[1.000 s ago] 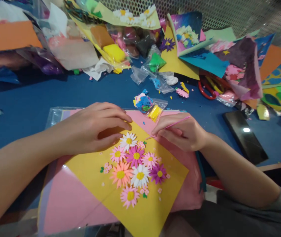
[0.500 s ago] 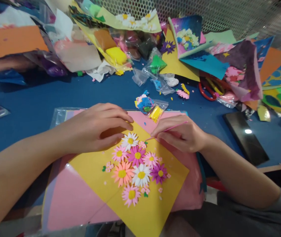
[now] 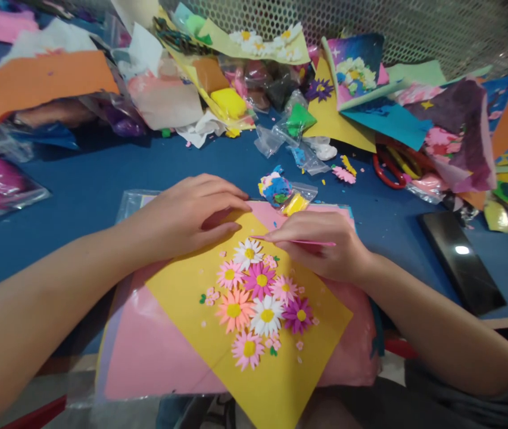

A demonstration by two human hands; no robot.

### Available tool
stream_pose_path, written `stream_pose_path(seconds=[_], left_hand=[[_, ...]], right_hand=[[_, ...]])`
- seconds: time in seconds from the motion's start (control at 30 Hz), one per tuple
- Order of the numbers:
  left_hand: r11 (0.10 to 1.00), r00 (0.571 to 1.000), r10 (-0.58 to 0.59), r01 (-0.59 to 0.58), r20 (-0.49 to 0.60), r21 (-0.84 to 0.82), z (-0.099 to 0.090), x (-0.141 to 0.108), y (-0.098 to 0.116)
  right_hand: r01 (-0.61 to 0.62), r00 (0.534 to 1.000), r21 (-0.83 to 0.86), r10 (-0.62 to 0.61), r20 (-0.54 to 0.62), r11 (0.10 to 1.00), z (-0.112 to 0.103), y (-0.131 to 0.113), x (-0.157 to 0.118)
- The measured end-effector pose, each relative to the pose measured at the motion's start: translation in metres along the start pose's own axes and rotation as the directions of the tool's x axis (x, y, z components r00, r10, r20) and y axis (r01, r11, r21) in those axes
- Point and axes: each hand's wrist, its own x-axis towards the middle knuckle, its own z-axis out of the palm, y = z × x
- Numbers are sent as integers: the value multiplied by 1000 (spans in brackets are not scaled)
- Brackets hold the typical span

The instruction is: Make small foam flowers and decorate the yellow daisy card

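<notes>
My left hand (image 3: 186, 217) rests flat on the top corner of a yellow card (image 3: 280, 381), holding nothing, its fingertips close to the foam flowers. My right hand (image 3: 320, 247) pinches a thin pink stick (image 3: 314, 242), whose tip points left over the card's upper edge. A cluster of pink, white, orange and magenta foam daisies (image 3: 260, 292) is stuck on the card just below my hands. The card lies on a pink sheet (image 3: 159, 339) inside a clear plastic sleeve (image 3: 131, 205). Part of the card's top corner is hidden under my left hand.
A small bag of yellow clay (image 3: 296, 204) and a clump of blue foam bits (image 3: 275, 188) lie just above the sleeve on the blue table (image 3: 79, 179). Red-handled scissors (image 3: 390, 168), a dark phone (image 3: 461, 262) and heaped craft paper lie beyond.
The whole view has shifted right and slightly down. The pink stick has swung from slanting up-right to nearly level, and my right hand has moved slightly over the card.
</notes>
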Motion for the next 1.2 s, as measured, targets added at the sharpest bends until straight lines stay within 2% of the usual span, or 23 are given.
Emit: stream_pose_path(seconds=[0.1,0.27,0.4,0.53,0.63,0.7,0.8,0.87,0.93,1.0,1.1,1.13,1.2], left_hand=[[990,994,-106,108,-23,91,0,0,1],[965,973,-232,231,-9,123,-1,1,5],[956,966,-259,256,5,145,2,1,6],[958,970,-245,241,3,154,4,0,5],[963,974,-225,223,-5,148,3,-1,5],[966,976,-217,217,-12,138,2,-1,5],[971,979,-204,206,-29,117,2,-2,2],[977,982,-184,187,-38,103,2,-2,-1],[983,986,-161,164,-52,85,3,-3,-4],[988,989,-138,142,-56,68,3,-3,-5],[992,992,-105,109,-68,57,2,-2,-4],[993,993,-95,99,-69,58,2,-2,-3],[993,994,-87,92,-65,70,2,-1,-2]], right_hand=[[56,998,75,-56,-1,996,1,-2,2],[122,984,95,-133,122,988,4,0,4],[237,959,6,-235,158,972,5,-2,4],[253,955,9,-251,157,967,1,-5,6],[213,973,80,-219,77,974,-4,-2,7],[222,975,82,-221,-17,972,-9,2,6],[223,943,-99,-240,-230,970,-21,4,1],[125,911,-255,-213,-352,959,-32,0,-1],[-2,906,-356,-149,-396,934,-43,-7,-1],[-74,939,-405,-74,-337,911,-52,-14,2],[-5,999,-452,-18,-45,892,-57,-18,3],[27,998,-474,5,65,880,-56,-18,1],[44,974,-524,80,212,850,-53,-17,-6]])
